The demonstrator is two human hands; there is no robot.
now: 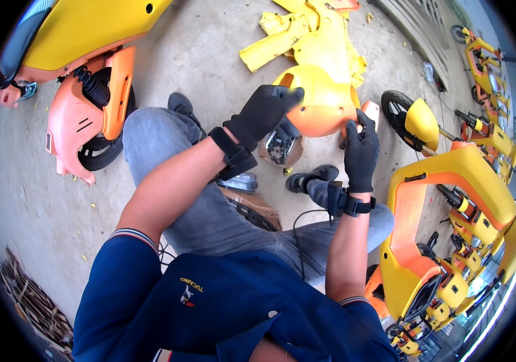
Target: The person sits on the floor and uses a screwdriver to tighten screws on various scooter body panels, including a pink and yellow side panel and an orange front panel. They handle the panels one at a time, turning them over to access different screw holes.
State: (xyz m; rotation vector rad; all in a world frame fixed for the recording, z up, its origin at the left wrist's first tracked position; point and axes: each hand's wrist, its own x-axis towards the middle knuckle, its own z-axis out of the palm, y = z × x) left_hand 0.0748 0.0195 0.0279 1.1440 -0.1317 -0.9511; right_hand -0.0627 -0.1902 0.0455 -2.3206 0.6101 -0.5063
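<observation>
A rounded yellow-and-orange plastic scooter panel is held up in front of me between both hands. Its top is yellow and its lower face orange, with small holes along it. My left hand, in a black glove, grips the panel's left edge, thumb over the surface. On the opposite side my right hand, also gloved, has its fingers closed at the panel's right lower edge; some of its fingertips are hidden. Below the panel, an open box of small dark parts sits on the floor between my feet.
Yellow plastic panels lie piled beyond my hands. A partly stripped scooter stands left, another yellow-orange scooter close at right. A row of scooters lines the far right. Cardboard lies under my legs; sticks are heaped lower left.
</observation>
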